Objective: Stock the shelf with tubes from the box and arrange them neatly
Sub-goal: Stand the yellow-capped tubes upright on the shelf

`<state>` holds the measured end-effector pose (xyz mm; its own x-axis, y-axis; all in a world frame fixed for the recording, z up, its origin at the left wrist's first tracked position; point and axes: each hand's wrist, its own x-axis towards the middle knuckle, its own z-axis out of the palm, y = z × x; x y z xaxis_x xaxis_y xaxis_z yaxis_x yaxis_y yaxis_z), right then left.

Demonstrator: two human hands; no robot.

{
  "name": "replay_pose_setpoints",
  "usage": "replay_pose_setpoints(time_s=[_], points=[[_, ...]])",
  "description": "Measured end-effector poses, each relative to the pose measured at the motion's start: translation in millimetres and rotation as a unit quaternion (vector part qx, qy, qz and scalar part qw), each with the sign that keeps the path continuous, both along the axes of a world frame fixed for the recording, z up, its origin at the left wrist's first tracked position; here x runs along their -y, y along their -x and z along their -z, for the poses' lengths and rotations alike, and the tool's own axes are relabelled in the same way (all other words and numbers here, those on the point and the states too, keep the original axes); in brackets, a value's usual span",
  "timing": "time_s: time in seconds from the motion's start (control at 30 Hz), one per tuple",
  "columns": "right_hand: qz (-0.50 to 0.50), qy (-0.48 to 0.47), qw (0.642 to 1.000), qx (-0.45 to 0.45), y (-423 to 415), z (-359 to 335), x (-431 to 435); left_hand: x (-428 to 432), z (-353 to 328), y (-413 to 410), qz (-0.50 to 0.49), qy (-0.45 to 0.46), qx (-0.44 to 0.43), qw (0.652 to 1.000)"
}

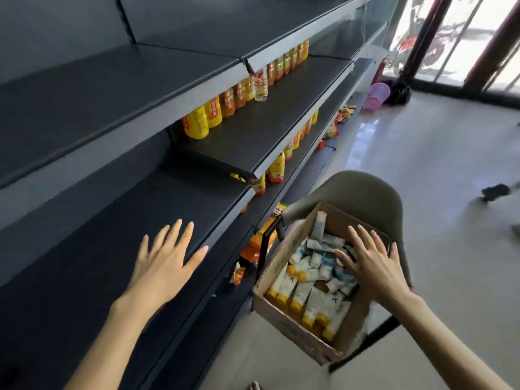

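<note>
A cardboard box (284,319) sits on a grey chair (363,192) beside the dark shelf (92,249). Inside lie several white tubes with yellow caps (304,299) and white-and-blue tubes (323,257), loosely piled. My right hand (371,266) is spread flat over the tubes at the box's right side, fingers straight, holding nothing. My left hand (166,260) hovers above the bare dark shelf board with fingers straight and apart, empty. No tubes lie on this shelf board.
Yellow and orange bottles (225,105) line the back of the shelf board one bay farther along, with one clear bottle (260,85). Orange snack packets (253,246) sit on lower shelves. A pink bucket (377,94) stands on the pale floor by the glass door.
</note>
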<state>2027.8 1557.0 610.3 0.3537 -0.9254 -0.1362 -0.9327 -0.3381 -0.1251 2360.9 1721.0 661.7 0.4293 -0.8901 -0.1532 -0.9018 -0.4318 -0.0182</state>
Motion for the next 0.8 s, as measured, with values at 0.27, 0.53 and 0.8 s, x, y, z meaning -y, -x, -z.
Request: replay_pose_setpoints(time_s=[0.27,0.53,0.8], points=[[0.084,-0.048,0.995,-0.017,2.2,56.4,-6.7,70.2,44.4,-0.1,0.113,-0.022,-0.015,0.993],[0.114,-0.092,0.987,-0.069,7.7,135.1,-7.7,125.6,118.6,24.7,0.191,-0.082,-0.035,0.977],[0.072,-0.164,0.982,-0.057,-22.8,223.4,10.7,164.2,188.2,51.0,0.245,-0.131,-0.039,0.96]])
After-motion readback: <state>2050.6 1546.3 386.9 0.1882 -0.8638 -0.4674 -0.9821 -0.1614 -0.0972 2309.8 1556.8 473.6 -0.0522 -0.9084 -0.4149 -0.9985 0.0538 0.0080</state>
